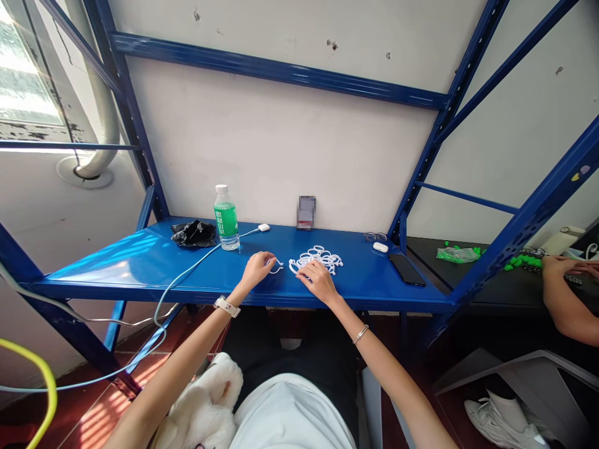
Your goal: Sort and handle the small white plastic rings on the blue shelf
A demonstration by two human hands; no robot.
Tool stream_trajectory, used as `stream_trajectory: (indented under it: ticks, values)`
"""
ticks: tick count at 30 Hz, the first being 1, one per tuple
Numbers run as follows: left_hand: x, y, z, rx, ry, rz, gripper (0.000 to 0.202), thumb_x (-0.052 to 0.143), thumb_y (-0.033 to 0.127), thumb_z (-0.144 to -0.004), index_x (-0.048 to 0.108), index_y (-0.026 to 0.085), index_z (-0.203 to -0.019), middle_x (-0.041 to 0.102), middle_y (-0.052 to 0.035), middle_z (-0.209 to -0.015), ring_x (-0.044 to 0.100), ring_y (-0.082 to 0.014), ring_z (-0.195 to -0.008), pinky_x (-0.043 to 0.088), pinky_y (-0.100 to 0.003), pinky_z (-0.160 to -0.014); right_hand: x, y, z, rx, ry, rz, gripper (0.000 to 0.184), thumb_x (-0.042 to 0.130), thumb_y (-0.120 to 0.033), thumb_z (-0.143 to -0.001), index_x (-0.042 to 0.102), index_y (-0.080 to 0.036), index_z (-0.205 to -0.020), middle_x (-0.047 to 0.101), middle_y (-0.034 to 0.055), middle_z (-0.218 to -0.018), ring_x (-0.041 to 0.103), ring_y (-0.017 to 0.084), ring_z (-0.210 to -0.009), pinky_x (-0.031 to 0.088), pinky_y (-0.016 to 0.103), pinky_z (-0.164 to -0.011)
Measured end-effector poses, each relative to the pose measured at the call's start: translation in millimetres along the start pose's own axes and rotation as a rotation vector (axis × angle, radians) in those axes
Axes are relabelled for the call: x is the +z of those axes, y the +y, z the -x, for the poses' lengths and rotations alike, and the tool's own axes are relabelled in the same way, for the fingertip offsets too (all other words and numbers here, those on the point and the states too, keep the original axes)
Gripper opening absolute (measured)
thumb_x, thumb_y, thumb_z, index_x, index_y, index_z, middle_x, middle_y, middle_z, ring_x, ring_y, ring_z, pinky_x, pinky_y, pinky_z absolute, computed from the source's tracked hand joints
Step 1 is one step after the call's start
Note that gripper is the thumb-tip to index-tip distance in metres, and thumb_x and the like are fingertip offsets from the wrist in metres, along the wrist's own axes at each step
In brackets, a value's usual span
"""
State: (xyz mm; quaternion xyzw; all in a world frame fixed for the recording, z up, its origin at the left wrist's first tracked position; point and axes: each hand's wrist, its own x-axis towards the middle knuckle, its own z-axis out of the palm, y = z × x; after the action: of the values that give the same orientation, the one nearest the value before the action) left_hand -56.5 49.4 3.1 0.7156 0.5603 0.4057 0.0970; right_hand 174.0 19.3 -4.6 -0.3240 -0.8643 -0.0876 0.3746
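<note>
A small heap of white ring-shaped plastic pieces (322,253) lies on the blue tabletop (196,279). At its left, my left hand (259,269) has its fingers closed on one curved white piece (279,267), with the curve sticking out to the right. My right hand (319,280) is at the heap's near edge. Its fingertips pinch another white ring-shaped piece (292,267), partly hidden by the fingers. A gap of bare blue surface separates the two hands.
Behind stand a green-labelled bottle (227,219), a black plastic bag (193,234) and a charger plug (264,228) with its cable. A phone (406,270), earbud case (380,247) and glasses (374,237) lie right. Another person's arm (568,299) rests at the neighbouring desk.
</note>
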Motion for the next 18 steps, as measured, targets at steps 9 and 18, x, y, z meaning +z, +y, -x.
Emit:
stream_trajectory:
  ticks: [9,18]
  values:
    - [1.2,37.1,12.9,0.144,-0.179,0.132,0.050,0.045,0.058,-0.086,0.069,0.016,-0.072,0.069,-0.0071,-0.074,0.060,-0.0198,-0.069,0.044,-0.029,-0.063,0.4,1.4,0.6,-0.006,-0.015,0.042,0.026,0.047,-0.031,-0.097,0.071,-0.022,-0.094,0.068,0.0065,-0.086,0.058,0.022,-0.089,0.050,0.037,-0.079]
    - [5.9,46.7,18.3,0.219,-0.251,0.263,0.039,0.049,0.051,-0.085,0.066,0.017,-0.079,0.067,-0.0072,-0.082,0.060,-0.0183,-0.073,0.049,-0.028,-0.066,-0.4,-0.3,0.4,-0.010,-0.006,0.051,0.021,0.050,-0.029,-0.096,0.069,-0.022,-0.092,0.068,0.0058,-0.087,0.058,0.021,-0.090,0.048,0.035,-0.079]
